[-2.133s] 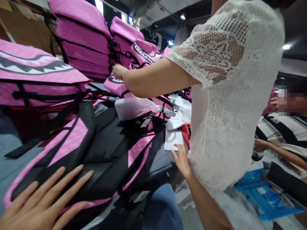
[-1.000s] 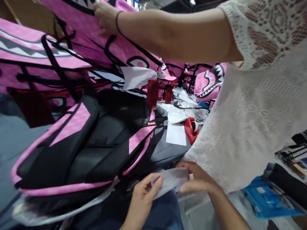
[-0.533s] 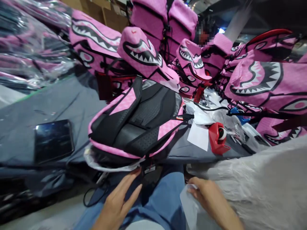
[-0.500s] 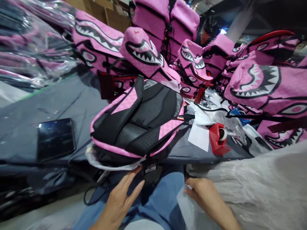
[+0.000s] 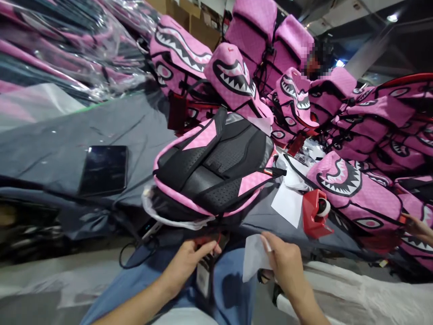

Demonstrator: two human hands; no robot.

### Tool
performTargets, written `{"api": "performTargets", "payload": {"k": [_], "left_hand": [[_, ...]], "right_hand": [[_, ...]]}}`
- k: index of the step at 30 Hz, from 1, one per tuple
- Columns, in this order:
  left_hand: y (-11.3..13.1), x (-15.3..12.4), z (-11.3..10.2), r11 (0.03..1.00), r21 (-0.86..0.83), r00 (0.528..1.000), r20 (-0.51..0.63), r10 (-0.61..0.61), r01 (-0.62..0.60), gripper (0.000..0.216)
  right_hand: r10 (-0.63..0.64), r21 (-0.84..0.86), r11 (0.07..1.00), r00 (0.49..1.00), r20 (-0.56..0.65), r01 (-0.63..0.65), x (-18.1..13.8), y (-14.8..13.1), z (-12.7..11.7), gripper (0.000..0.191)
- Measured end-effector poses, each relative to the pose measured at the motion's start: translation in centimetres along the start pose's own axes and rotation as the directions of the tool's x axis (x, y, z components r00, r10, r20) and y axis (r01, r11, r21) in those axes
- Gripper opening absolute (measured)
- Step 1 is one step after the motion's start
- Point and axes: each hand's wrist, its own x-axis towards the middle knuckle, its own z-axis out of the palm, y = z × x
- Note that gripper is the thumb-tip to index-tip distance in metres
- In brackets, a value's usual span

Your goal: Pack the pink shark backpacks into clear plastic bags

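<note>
A pink and black backpack (image 5: pixel 213 169) lies back-side up on the grey table, its lower end over the near edge. My left hand (image 5: pixel 187 262) is closed in a pinch on a red hang tag string (image 5: pixel 211 240) just under the backpack's bottom edge, with a tag (image 5: pixel 203 277) hanging below. My right hand (image 5: pixel 286 266) is closed on a small clear plastic bag (image 5: pixel 253 262) held over my blue-trousered lap.
Piles of pink shark-mouth backpacks (image 5: pixel 237 76) fill the back and right of the grey table (image 5: pixel 67 135). A red tape dispenser (image 5: pixel 314 212) and a white paper sheet (image 5: pixel 287 203) sit right of my backpack. A dark phone (image 5: pixel 103 169) lies left. Another person's hand (image 5: pixel 417 225) shows far right.
The person in white lace has left the view. My left hand went from flat and open to a pinch on the red tag string. My right hand lifted the plastic bag towards the table edge.
</note>
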Motion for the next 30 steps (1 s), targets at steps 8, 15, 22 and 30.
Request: {"api": "performTargets", "payload": {"k": [8,15,22,30], "left_hand": [[0.3,-2.3,0.7,0.841,0.420,0.940,0.135,0.314,-0.341,0.029],[-0.9,0.5,2.4,-0.001,0.868,0.800,0.458,0.388,-0.497,0.031],[-2.6,-1.3,0.3,0.446,0.778,0.721,0.012,0.693,-0.442,0.017],[-3.4,1.4,0.7,0.901,0.272,0.811,-0.401,0.426,-0.339,0.038]], "right_hand": [[0.026,0.501,0.834,0.924,0.381,-0.230,8.0,-3.5,6.0,0.019],[0.234,0.716,0.517,0.882,0.409,-0.469,8.5,-5.1,5.2,0.035],[0.330,0.675,0.565,0.880,0.343,-0.475,7.8,-7.0,5.0,0.026],[0.324,0.649,0.616,0.894,0.308,-0.447,7.8,-7.0,4.7,0.023]]}}
